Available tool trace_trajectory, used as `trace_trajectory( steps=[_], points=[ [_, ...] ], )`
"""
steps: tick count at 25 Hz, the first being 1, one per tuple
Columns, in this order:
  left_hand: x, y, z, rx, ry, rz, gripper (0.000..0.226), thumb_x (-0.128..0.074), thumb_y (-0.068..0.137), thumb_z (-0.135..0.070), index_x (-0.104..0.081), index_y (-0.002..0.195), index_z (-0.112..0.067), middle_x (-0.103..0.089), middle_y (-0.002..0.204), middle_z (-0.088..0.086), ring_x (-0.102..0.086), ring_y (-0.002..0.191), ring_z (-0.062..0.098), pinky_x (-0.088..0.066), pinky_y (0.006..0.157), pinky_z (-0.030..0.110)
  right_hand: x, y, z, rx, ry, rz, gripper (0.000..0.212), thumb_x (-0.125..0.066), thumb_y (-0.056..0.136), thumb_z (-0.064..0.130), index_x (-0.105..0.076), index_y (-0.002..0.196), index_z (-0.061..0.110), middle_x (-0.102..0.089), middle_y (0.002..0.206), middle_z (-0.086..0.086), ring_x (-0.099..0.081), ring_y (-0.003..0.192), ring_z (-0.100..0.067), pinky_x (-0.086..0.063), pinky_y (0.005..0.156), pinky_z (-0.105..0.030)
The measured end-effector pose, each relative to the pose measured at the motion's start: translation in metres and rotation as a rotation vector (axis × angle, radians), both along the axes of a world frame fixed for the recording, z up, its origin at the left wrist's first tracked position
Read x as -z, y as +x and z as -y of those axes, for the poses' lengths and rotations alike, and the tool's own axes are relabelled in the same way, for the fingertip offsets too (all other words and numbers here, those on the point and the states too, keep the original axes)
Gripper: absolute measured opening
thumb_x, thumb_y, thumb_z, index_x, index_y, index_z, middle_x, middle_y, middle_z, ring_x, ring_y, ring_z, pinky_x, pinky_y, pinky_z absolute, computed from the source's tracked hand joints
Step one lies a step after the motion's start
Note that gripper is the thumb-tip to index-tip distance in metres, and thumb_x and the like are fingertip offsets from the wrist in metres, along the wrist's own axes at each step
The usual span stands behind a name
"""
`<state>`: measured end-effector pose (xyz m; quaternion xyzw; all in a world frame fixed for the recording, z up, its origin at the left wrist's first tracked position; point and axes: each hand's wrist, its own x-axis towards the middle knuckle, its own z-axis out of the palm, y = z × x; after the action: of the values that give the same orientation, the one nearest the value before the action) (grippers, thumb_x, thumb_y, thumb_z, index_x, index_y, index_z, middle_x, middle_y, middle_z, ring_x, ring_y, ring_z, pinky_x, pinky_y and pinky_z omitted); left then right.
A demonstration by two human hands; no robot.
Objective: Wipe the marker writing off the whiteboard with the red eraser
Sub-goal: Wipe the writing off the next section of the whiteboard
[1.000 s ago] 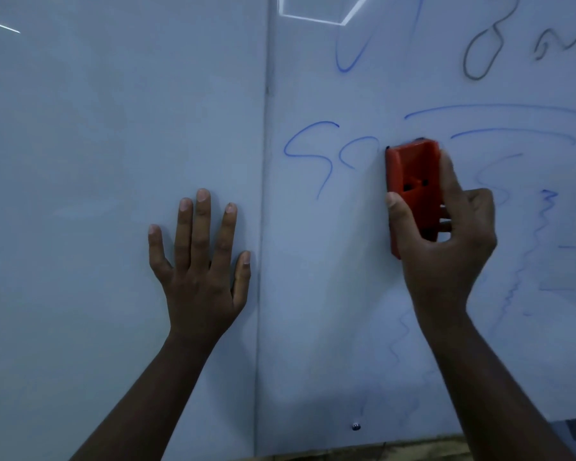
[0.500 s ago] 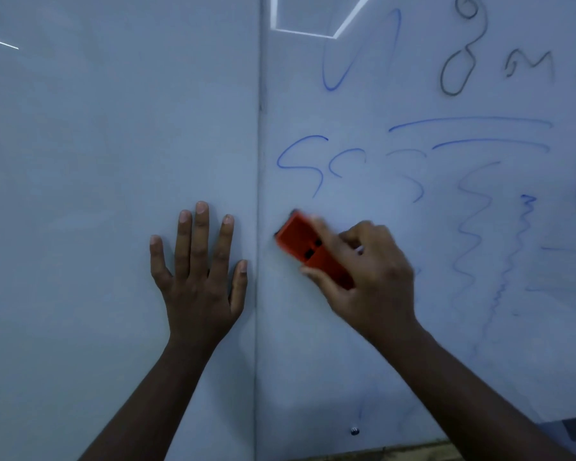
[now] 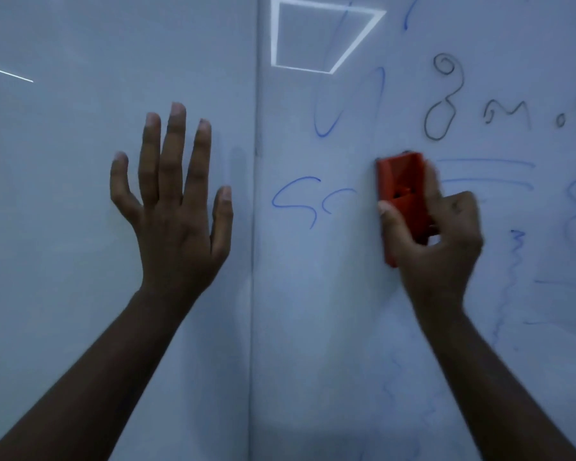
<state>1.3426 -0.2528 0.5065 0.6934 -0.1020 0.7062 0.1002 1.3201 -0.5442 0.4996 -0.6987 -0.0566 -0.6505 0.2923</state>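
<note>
The right hand (image 3: pixel 436 241) grips the red eraser (image 3: pixel 401 197) against the whiteboard (image 3: pixel 313 311), thumb curled round its left edge and the fingers wrapped over its right side; the hand is a little blurred. The eraser stands upright, its long side running from twelve to six o'clock, and its upper half shows above the knuckles. It sits at about three o'clock from the board's vertical seam (image 3: pixel 255 227), on the right panel.

The left hand (image 3: pixel 177 207) is spread flat with straight fingers pointing to twelve o'clock, on the left panel just beside the seam; whether the palm touches the surface I cannot tell.

Marker writing surrounds the eraser. At nine o'clock from it lie two blue curls (image 3: pixel 300 201), between eraser and seam. At three o'clock two long blue strokes (image 3: pixel 486 174) run sideways, starting just beside the hand's fingers. At one o'clock sits a black looped figure (image 3: pixel 441 101) with smaller black marks (image 3: pixel 506 113) further right. At eleven o'clock a blue oval loop (image 3: pixel 343 104) rises toward a bright square light reflection (image 3: pixel 323 34). Faint blue wavy lines (image 3: pixel 512 277) trail down at four to five o'clock from the hand.
</note>
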Motion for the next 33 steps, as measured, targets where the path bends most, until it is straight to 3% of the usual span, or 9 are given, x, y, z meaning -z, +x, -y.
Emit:
trace_trajectory(
  steps=[7, 9, 12, 17, 19, 22, 26, 29, 33],
  points=[
    [-0.022, 0.017, -0.002, -0.115, 0.06, -0.088, 0.061, -0.031, 0.116, -0.042, -0.017, 0.171, -0.02, -0.012, 0.177, 0.016, -0.009, 0.165, 0.032, -0.007, 0.128, 0.066, 0.03, -0.005, -0.069, -0.045, -0.561, 0.017, 0.065, -0.073, 0.092, 0.051, -0.058, 0.147, 0.019, -0.055, 0.09, -0.006, -0.05, 0.077, -0.022, -0.048, 0.063, -0.039],
    [-0.021, 0.017, -0.002, -0.101, 0.059, -0.079, 0.061, -0.032, 0.116, -0.041, -0.019, 0.17, -0.02, -0.012, 0.177, 0.016, -0.009, 0.165, 0.031, -0.007, 0.128, 0.066, 0.014, -0.005, -0.053, 0.0, -0.54, 0.012, 0.065, -0.071, 0.092, 0.054, -0.057, 0.147, 0.023, -0.053, 0.091, -0.004, -0.05, 0.079, -0.023, -0.045, 0.064, -0.036],
    [-0.021, 0.018, -0.002, -0.094, 0.051, -0.063, 0.06, -0.037, 0.115, -0.04, -0.022, 0.17, -0.019, -0.015, 0.176, 0.016, -0.011, 0.164, 0.031, -0.01, 0.128, 0.066, -0.015, 0.0, -0.009, 0.088, -0.283, 0.011, 0.067, -0.072, 0.089, 0.053, -0.056, 0.149, 0.026, -0.048, 0.089, -0.003, -0.049, 0.078, -0.024, -0.039, 0.066, -0.034],
    [-0.02, 0.018, 0.002, -0.108, 0.034, -0.065, 0.061, -0.038, 0.115, -0.038, -0.021, 0.17, -0.02, -0.014, 0.176, 0.016, -0.01, 0.165, 0.031, -0.01, 0.128, 0.066, -0.049, 0.001, 0.03, -0.046, 0.105, 0.015, 0.072, -0.074, 0.088, 0.056, -0.051, 0.152, 0.03, -0.052, 0.102, -0.008, -0.056, 0.087, -0.014, -0.06, 0.077, -0.047],
    [-0.019, 0.018, 0.003, -0.113, 0.039, -0.065, 0.061, -0.038, 0.114, -0.038, -0.021, 0.17, -0.019, -0.013, 0.177, 0.016, -0.01, 0.165, 0.031, -0.01, 0.128, 0.066, -0.049, 0.002, 0.004, -0.037, 0.049, 0.019, 0.072, -0.075, 0.087, 0.052, -0.053, 0.151, 0.029, -0.049, 0.097, -0.008, -0.054, 0.083, -0.02, -0.056, 0.074, -0.045],
    [-0.02, 0.018, 0.001, -0.118, 0.046, -0.059, 0.062, -0.037, 0.115, -0.039, -0.02, 0.17, -0.019, -0.012, 0.177, 0.015, -0.009, 0.165, 0.031, -0.009, 0.129, 0.065, -0.016, -0.003, -0.049, -0.045, -0.266, -0.031, 0.069, -0.073, 0.085, 0.05, -0.057, 0.148, 0.027, -0.046, 0.091, -0.001, -0.048, 0.082, -0.023, -0.043, 0.069, -0.036],
    [-0.019, 0.017, 0.0, -0.119, 0.046, -0.063, 0.061, -0.034, 0.115, -0.04, -0.02, 0.17, -0.019, -0.011, 0.177, 0.015, -0.009, 0.165, 0.031, -0.009, 0.129, 0.064, 0.039, -0.014, -0.059, -0.042, -0.6, -0.09, 0.067, -0.077, 0.086, 0.05, -0.057, 0.146, 0.03, -0.053, 0.095, 0.0, -0.049, 0.082, -0.019, -0.05, 0.063, -0.038],
    [-0.019, 0.018, 0.002, -0.113, 0.047, -0.058, 0.061, -0.034, 0.115, -0.039, -0.02, 0.17, -0.018, -0.012, 0.177, 0.015, -0.01, 0.165, 0.031, -0.008, 0.13, 0.063, 0.015, -0.012, -0.058, -0.025, -0.613, -0.06, 0.068, -0.078, 0.085, 0.051, -0.057, 0.147, 0.032, -0.055, 0.096, -0.002, -0.05, 0.083, -0.021, -0.049, 0.064, -0.036],
    [-0.018, 0.019, 0.001, -0.112, 0.051, -0.053, 0.061, -0.036, 0.114, -0.039, -0.021, 0.17, -0.018, -0.012, 0.177, 0.015, -0.01, 0.165, 0.031, -0.01, 0.129, 0.064, -0.047, -0.005, -0.055, 0.025, -0.367, -0.013, 0.069, -0.072, 0.085, 0.057, -0.058, 0.147, 0.031, -0.049, 0.096, 0.002, -0.045, 0.087, -0.015, -0.041, 0.065, -0.028]
  ],
)
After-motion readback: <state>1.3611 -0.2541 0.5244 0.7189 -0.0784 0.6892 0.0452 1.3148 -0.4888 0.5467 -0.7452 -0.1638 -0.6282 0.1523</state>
